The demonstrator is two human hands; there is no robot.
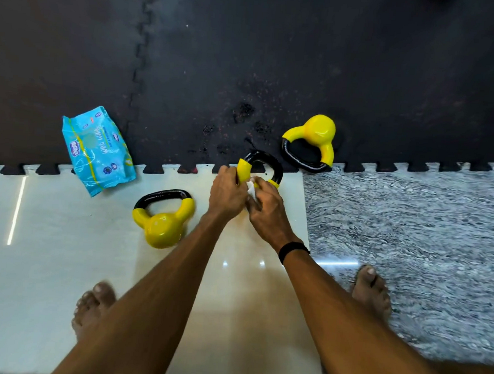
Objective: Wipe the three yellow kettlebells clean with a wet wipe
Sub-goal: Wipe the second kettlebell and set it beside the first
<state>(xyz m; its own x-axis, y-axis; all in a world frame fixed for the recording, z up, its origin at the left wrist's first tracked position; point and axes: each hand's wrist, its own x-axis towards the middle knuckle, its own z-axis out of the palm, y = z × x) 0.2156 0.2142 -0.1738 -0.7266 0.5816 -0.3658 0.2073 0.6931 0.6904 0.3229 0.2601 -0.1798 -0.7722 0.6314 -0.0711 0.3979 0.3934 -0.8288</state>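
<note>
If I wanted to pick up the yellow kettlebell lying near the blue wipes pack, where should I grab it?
Probably by the black handle. That kettlebell lies on its side on the pale tile, with the handle loop pointing away toward the wet wipes pack. The loop is open, so fingers can hook through from above. The round yellow body looks smooth and harder to grip.

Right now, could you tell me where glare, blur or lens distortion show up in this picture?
Head view: bright streaks and spots of glare sit on the glossy cream tile; the wide lens bends the mat edge; the left foot is smeared, while the wet wipe pack and the kettlebells by the tile and on the mat stay fairly sharp.
</note>
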